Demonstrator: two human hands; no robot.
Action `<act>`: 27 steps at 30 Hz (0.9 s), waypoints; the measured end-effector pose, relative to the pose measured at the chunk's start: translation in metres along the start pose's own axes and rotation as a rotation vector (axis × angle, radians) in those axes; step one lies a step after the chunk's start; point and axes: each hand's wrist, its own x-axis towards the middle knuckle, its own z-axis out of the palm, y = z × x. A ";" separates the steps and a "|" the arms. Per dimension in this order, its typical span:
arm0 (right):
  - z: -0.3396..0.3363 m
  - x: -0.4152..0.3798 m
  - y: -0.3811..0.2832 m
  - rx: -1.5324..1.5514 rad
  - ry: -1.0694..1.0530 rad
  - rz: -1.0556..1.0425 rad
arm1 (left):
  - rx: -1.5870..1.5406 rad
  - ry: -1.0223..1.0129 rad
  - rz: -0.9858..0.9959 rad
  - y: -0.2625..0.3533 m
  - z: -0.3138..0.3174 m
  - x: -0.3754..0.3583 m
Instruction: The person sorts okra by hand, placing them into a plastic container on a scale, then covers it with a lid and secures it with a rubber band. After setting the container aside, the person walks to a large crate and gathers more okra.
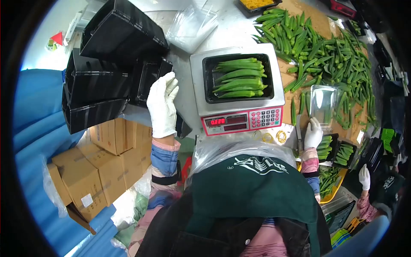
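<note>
My left hand (163, 105), in a white glove, is beside the black tray stacks (102, 81), its fingers loosely bent and apart with nothing visible in them. Near its fingertips lies a black tray (150, 79). My right hand (313, 135), also gloved, has its fingers on the near edge of a clear plastic lid (323, 104). Between my hands, a black tray of okra (242, 78) rests on a digital scale (277, 92), whose red display reads about 0.220. A knife (299, 133) lies just left of my right hand.
A large okra pile (317, 47) covers cardboard at the right. Clear plastic containers (192, 28) stand behind the scale. Yellow bands (280, 137) lie before it. Filled okra trays (343, 153) sit right of my right hand. Cardboard boxes (92, 171) are lower left. A co-worker's gloved hand (364, 177) shows far right.
</note>
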 end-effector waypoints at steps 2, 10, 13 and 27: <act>0.000 0.003 0.012 0.085 -0.007 0.102 | 0.033 -0.041 0.035 -0.001 0.000 0.000; 0.005 0.013 0.000 0.013 0.031 0.152 | -0.057 -0.030 -0.038 -0.008 0.001 -0.001; -0.029 0.026 -0.016 0.055 0.353 0.060 | 0.023 -0.009 0.004 -0.003 0.004 -0.004; -0.194 0.079 -0.216 1.129 -0.693 0.115 | 0.099 -0.671 -0.056 0.046 0.085 -0.055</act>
